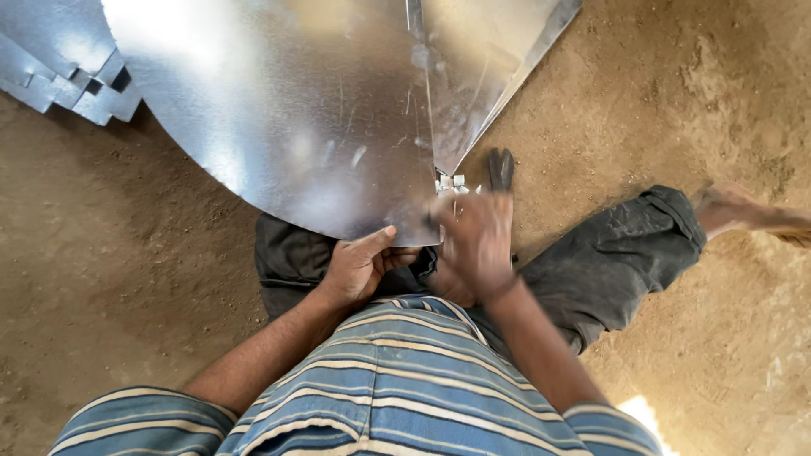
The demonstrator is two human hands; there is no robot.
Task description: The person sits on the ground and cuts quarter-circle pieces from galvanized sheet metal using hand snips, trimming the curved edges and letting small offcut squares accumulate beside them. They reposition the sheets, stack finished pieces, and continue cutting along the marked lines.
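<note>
left hand (359,268) fingers pinch shiny curved metal sheet (296,110) | right hand (475,241) blurred, grip unclear

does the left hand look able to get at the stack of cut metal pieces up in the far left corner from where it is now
Probably not without letting go: the left hand grips the near edge of the big metal sheet, and the stack of cut pieces lies far beyond that sheet.

A person sits on the dirt floor (127,279) with a large curved metal sheet (296,118) resting over the lap. The left hand (359,266) pinches the sheet's near edge, thumb on top. The right hand (473,241), blurred, is at the sheet's near corner, closed around a dark tool (501,169) that sticks up beside small bent tabs (450,181). More cut metal pieces (59,72) lie at the floor's far left.
</note>
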